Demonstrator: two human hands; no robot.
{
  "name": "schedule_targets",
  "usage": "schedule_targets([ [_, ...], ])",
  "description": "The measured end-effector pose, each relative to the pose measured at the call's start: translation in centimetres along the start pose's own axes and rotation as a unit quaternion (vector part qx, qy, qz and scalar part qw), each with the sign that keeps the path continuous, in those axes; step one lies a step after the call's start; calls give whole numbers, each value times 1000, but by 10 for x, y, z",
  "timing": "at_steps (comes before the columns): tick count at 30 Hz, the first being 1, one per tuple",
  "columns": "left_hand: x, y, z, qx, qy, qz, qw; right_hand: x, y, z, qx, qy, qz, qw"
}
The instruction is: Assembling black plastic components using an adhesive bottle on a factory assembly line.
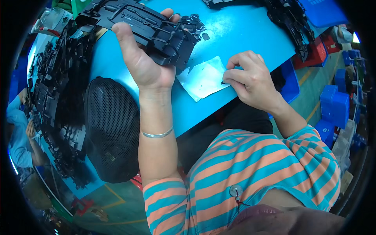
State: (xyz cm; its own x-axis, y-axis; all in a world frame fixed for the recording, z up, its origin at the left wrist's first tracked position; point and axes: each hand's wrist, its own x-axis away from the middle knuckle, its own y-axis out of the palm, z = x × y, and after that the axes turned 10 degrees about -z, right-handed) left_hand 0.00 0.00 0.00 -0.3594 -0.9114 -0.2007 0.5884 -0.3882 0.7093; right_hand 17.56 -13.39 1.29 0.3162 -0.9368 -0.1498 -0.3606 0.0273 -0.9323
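My left hand (147, 62) is closed round a black plastic housing (137, 23), thumb on its near face and fingertips showing over the far edge. The part is tilted above the blue table. My right hand (250, 78) pinches a small black piece (225, 82) between thumb and fingers; its shape is mostly hidden. Under that pinch lies a whitish sheet (203, 80) with a few dark specks on it. Beyond the housing's right end, several small black flat pieces (194, 25) sit in a loose pile on the tabletop.
More black plastic parts (58, 98) are heaped along the left, beside a black mesh-covered object (111, 129). Others (288, 19) lie at the far right near a blue bin (323, 11). Blue crates (335, 100) stand on the floor. Another person's arm (33, 145) shows at far left.
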Motion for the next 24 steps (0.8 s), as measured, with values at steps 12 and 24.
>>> schedule_targets([
  [12, 1, 3, 3, -8, -5, -3, 1000, -5, -6, -1, 67, -30, -37, 997],
  [24, 0, 6, 1, 54, 6, -11, 998, -13, -26, 11, -16, -32, 3, 999],
])
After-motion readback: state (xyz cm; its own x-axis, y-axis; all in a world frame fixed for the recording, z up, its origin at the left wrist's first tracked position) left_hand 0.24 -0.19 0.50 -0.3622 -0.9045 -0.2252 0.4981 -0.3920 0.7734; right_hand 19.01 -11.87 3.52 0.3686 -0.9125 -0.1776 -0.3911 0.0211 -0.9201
